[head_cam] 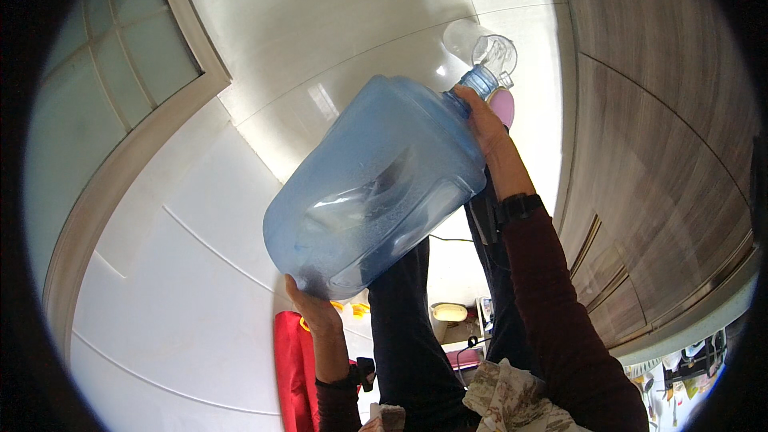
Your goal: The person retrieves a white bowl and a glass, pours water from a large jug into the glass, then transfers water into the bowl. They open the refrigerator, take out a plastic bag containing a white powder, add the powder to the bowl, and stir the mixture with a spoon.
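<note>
A large translucent blue water-cooler bottle (372,180) lies tilted across my view, its neck pointing to the upper right. My right hand (480,117) is wrapped around the base of the neck. Under the bottle's bottom end, my left hand (315,309) grips the lower edge. The ribbed neck overlaps the rim of a clear pitcher (504,48) with a small handle. Whether the mouth rests on the rim or hangs above it I cannot tell. How much water is in the bottle is unclear, and any stream is hard to make out.
Pale floor tiles (384,6) extend ahead. A pink slipper (503,108) shows beside the pitcher. Wood-grain cabinet fronts (654,102) rise on the right, and a framed glass panel (138,36) stands at left. Red fabric (294,366) hangs by my left forearm. A dark cable (450,239) runs behind my legs.
</note>
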`<action>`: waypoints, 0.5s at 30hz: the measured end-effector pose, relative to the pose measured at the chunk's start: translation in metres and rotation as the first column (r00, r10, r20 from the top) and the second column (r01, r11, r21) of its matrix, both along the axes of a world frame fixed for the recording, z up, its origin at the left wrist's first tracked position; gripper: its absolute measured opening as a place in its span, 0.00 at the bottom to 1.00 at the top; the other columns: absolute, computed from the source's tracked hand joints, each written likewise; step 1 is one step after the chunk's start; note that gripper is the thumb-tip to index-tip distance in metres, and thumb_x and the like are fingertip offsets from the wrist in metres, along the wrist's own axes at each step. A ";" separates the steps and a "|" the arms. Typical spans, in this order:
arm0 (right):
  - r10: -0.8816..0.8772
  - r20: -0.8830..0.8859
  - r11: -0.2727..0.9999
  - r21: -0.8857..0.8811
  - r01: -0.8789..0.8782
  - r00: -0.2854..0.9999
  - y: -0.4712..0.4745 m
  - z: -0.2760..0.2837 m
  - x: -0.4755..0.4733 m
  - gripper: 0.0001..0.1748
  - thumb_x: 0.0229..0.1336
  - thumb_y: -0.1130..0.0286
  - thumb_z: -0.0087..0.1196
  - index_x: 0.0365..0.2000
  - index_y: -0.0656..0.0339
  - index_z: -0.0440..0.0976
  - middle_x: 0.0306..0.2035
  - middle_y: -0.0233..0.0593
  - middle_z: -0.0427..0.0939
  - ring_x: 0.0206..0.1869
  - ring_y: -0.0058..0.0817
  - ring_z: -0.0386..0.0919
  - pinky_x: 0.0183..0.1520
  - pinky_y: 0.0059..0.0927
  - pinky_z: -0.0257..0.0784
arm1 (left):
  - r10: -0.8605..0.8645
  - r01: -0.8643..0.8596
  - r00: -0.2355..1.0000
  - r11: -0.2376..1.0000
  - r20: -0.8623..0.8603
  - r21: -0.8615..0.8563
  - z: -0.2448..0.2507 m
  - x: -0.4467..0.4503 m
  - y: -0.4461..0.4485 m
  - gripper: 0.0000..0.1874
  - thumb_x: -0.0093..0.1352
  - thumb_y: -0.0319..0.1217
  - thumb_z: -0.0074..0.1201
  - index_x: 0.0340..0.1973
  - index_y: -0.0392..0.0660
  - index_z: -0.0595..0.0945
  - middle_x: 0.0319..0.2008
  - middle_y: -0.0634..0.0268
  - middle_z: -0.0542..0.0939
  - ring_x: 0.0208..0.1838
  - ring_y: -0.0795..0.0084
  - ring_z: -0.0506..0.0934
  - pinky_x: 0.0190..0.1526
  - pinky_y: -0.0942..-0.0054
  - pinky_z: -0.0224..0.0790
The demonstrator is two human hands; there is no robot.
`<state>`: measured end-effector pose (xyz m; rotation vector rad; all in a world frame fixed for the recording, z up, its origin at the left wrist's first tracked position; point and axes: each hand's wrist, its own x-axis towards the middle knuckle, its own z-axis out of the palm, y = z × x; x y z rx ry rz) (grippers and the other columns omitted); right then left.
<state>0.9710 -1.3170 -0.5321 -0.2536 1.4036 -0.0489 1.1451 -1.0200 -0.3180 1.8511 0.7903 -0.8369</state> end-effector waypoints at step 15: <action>0.047 0.018 0.998 -0.050 -0.046 0.999 0.001 0.002 0.006 0.29 0.47 0.46 0.57 0.42 0.60 0.73 0.41 0.34 0.74 0.43 0.27 0.69 0.51 0.26 0.60 | -0.076 0.075 0.997 0.997 0.034 0.024 0.009 -0.004 0.006 0.38 0.68 0.54 0.39 0.64 0.41 0.55 0.65 0.56 0.55 0.68 0.59 0.53 0.66 0.65 0.40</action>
